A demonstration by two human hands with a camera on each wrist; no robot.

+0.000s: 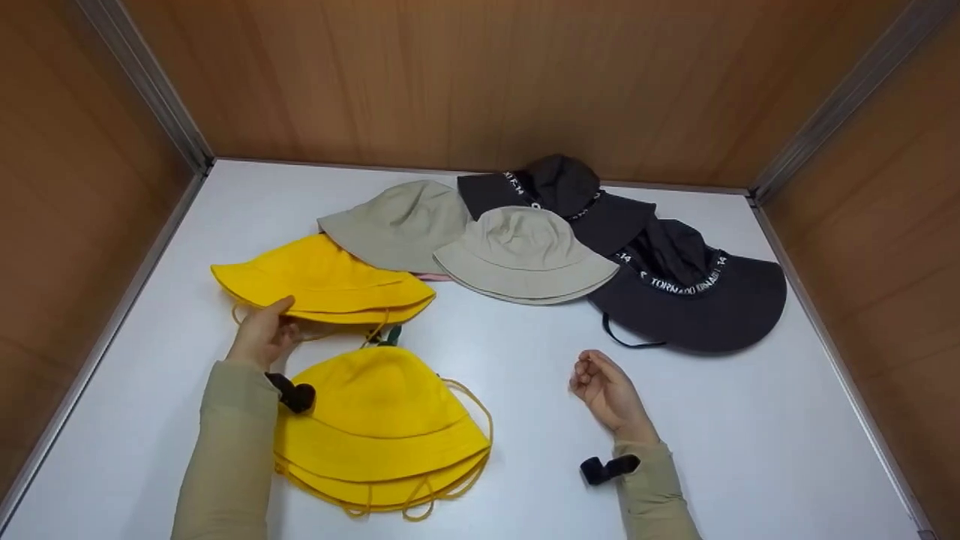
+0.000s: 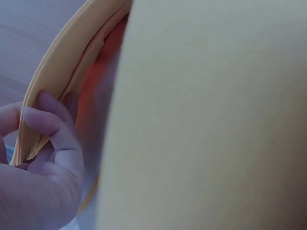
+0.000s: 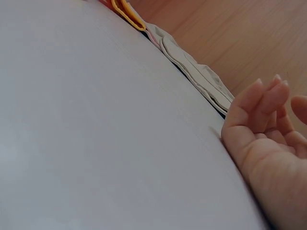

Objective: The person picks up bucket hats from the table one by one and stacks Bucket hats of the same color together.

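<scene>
Yellow hat (image 1: 322, 277): on the left side of the white worktop (image 1: 517, 465), near brim edge grasped by the left grip (image 1: 262, 335). Left wrist view: thumb outside the brim, fingers curled inside it; hollow partly visible, with an orange-red interior. Head view: second yellow brim directly below the first; thin cord hanging beneath.

Right grip (image 1: 607, 394): released, fingers loosely bent, nothing held. Well apart from the held hat; cannot tell whether the hand touches the worktop.

Nearer the person, front yellow hats (image 1: 382, 420), crown up, stacked with brims layered; cord loops lie around the right and lower edges. Small dark green item (image 1: 394, 335), partly hidden, between these and the held hat.

Beyond: left beige hat (image 1: 401, 225), crown up, pink edge showing below the brim. Right beige hat (image 1: 525, 251) beside it, brim doubled, overlapping the dark hats. Rear dark hat (image 1: 622, 221) and right dark hat (image 1: 697, 315) carry white lettering; "TORNADO" legible on the latter, black strap at its near side.

Wooden panel (image 1: 480, 82) behind.
</scene>
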